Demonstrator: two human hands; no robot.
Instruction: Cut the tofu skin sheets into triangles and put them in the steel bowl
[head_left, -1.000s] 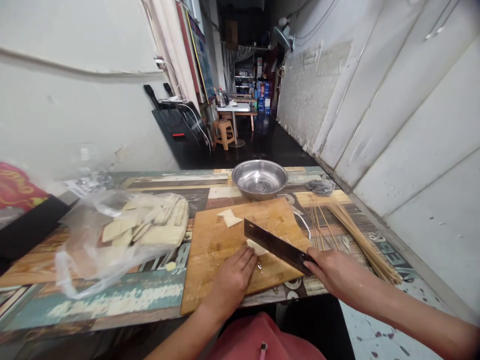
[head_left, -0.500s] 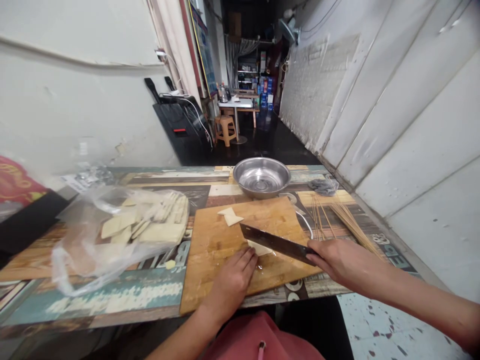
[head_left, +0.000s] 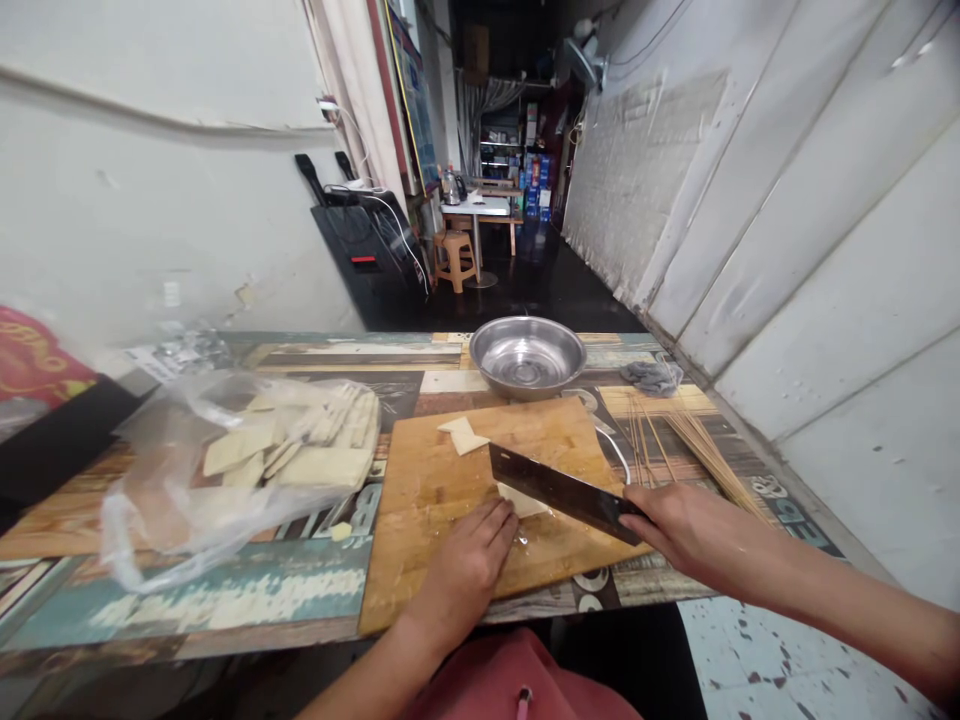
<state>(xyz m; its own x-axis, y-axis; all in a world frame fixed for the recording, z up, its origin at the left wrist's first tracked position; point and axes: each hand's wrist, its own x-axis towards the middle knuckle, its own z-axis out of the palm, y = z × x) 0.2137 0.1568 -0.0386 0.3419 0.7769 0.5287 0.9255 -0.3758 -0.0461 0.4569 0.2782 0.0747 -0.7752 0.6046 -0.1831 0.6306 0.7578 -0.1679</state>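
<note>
My right hand (head_left: 679,522) is wrapped round the handle of a dark cleaver (head_left: 561,490), its blade slanting up and left over the wooden cutting board (head_left: 420,490). Under the blade's near side lies a pale, flat slice that looks like dried tofu (head_left: 525,499). The fingers of my left hand (head_left: 474,552), held together, press that slice's left end onto the board. Whether the edge touches the slice is hard to see. Small cut pieces (head_left: 463,436) lie together near the board's far edge. To the left, a clear plastic bag (head_left: 135,530) holds a heap of similar slices (head_left: 322,466).
A steel bowl (head_left: 528,358) stands just beyond the board. Thin wooden skewers (head_left: 705,455) and a grey cloth-like bundle (head_left: 652,377) lie at the right. One pale scrap (head_left: 340,531) sits between bag and board. White walls flank the table on both sides.
The cleaver and my right hand have shifted very slightly right relative to the board. My left hand stays on the slice. The whole view has moved a little.
</note>
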